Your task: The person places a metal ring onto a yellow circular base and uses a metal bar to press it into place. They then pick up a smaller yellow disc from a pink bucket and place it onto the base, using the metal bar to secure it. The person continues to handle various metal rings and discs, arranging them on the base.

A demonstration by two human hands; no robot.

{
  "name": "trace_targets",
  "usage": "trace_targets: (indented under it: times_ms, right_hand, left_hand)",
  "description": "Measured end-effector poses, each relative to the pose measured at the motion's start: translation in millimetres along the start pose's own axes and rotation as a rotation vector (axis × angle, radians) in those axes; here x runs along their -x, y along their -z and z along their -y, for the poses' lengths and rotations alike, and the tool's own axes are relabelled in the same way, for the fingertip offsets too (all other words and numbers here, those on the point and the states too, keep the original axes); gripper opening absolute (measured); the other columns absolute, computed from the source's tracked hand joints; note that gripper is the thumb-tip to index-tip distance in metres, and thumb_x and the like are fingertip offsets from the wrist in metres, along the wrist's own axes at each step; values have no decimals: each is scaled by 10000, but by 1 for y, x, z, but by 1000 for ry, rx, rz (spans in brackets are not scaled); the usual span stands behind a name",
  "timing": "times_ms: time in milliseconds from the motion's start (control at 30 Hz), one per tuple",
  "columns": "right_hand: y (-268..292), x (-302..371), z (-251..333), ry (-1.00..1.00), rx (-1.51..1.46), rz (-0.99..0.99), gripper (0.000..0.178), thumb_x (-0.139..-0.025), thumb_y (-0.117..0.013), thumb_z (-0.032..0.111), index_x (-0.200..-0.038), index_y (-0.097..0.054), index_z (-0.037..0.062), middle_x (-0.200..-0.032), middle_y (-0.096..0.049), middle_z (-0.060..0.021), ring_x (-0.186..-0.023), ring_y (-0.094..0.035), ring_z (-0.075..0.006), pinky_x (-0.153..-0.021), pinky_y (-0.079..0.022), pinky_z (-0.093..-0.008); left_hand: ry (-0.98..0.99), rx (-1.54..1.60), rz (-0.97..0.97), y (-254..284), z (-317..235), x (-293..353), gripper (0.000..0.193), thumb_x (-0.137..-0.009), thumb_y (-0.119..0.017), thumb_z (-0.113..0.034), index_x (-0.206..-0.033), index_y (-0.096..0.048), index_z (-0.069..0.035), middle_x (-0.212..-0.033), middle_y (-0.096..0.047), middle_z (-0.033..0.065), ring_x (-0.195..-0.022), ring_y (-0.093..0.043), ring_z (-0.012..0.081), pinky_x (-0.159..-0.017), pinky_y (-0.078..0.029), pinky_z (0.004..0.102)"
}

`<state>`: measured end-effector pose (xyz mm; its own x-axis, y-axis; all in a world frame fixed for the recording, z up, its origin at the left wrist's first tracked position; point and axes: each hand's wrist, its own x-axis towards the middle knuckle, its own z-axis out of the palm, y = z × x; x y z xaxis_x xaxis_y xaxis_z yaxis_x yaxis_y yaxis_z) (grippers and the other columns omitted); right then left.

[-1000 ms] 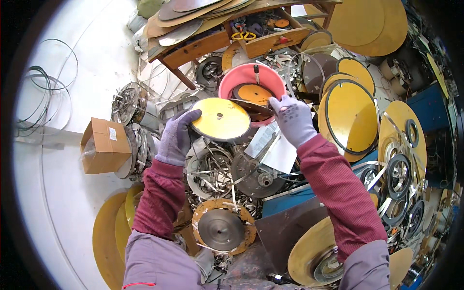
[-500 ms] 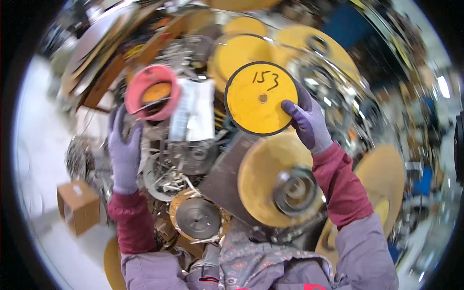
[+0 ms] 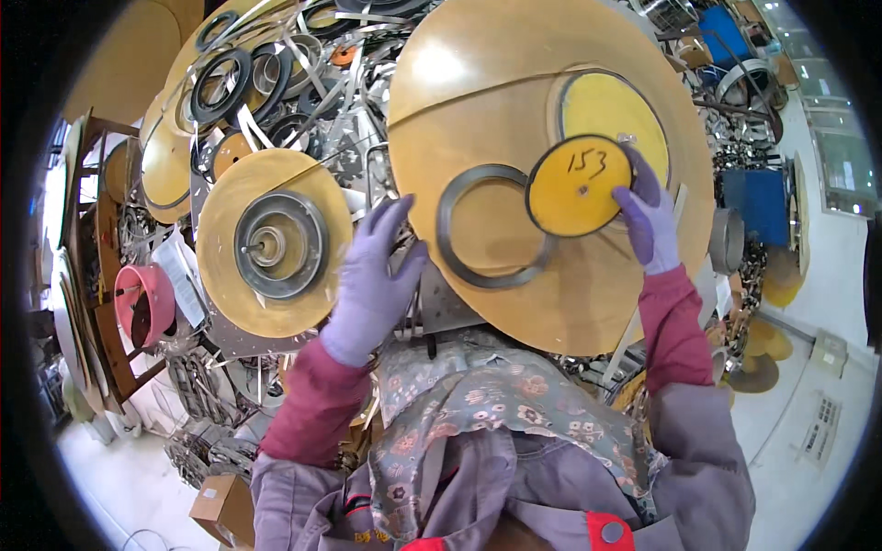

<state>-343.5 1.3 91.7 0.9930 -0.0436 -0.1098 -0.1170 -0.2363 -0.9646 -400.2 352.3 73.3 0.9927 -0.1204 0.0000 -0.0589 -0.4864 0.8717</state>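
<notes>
A small yellow disc [image 3: 571, 197] with a dark rim, a centre hole and black handwriting is gripped at its right edge by my right hand [image 3: 647, 216], in a purple glove. It is held over a large tan disc [image 3: 496, 101]. On that large disc lie a dark metal ring [image 3: 447, 230] and a bigger yellow disc [image 3: 617, 115] with a dark rim. My left hand [image 3: 372, 280], gloved too, has its fingers apart and holds nothing. It hovers between the large disc and a smaller tan disc [image 3: 216, 248] that carries a grey stepped metal ring [image 3: 317, 243].
Loose black rings [image 3: 220, 87] and metal strips crowd the far left. A pink tub [image 3: 152, 298] stands beside leaning boards [image 3: 83, 321]. Near the lower left sits a cardboard box [image 3: 220, 505]. Blue bins [image 3: 755, 207] and metal scraps lie to the right.
My view has swung to the right, bringing the large tan disc beneath my hands. The small yellow disc stays in my right hand. My left hand is now away from the pink tub.
</notes>
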Motion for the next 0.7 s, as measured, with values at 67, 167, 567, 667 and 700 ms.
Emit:
trace_targets:
  times_ms: [67,167,567,667,700]
  right_hand:
    - [1,17,-27,-35,-157,-35,614,-798,-619,-5,-1375,-411,-44,-1374,-488,-131,-1269,-459,-213,-1078,-337,-315]
    - [-35,21,-51,-56,-308,-70,601,-795,-622,-8,-1356,-416,-64,-1384,-480,-138,-1279,-450,-213,-1080,-337,-318]
    - [-49,42,-89,115,570,117,562,-768,-685,89,-1310,-537,94,-1095,-548,-182,-1014,-554,-330,-863,-460,-397]
    - [-46,39,-88,193,634,175,532,-783,-679,96,-1298,-545,92,-1093,-555,-179,-980,-570,-330,-827,-478,-391]
    - [-45,37,-84,208,660,183,519,-788,-677,97,-1291,-551,90,-1091,-559,-177,-963,-579,-328,-812,-484,-388]
  left_hand:
    - [-10,-86,4,-39,-7,-5,552,-814,-643,-21,-1334,-458,-18,-1276,-504,199,-1164,-520,340,-976,-436,380]
    - [38,-126,-95,-73,-2,-4,544,-831,-617,-49,-1347,-443,-24,-1291,-489,215,-1197,-490,359,-993,-417,403]
    - [16,-512,-8,-116,6,3,604,-733,-630,-39,-1318,-481,-47,-1413,-352,201,-1243,-384,427,-999,-374,505]
    - [31,-488,8,-114,7,1,588,-719,-601,-5,-1297,-496,-33,-1412,-353,204,-1247,-380,429,-1002,-370,505]
    - [37,-474,20,-112,6,-1,585,-716,-591,5,-1292,-498,-28,-1412,-354,207,-1249,-378,429,-1003,-368,504]
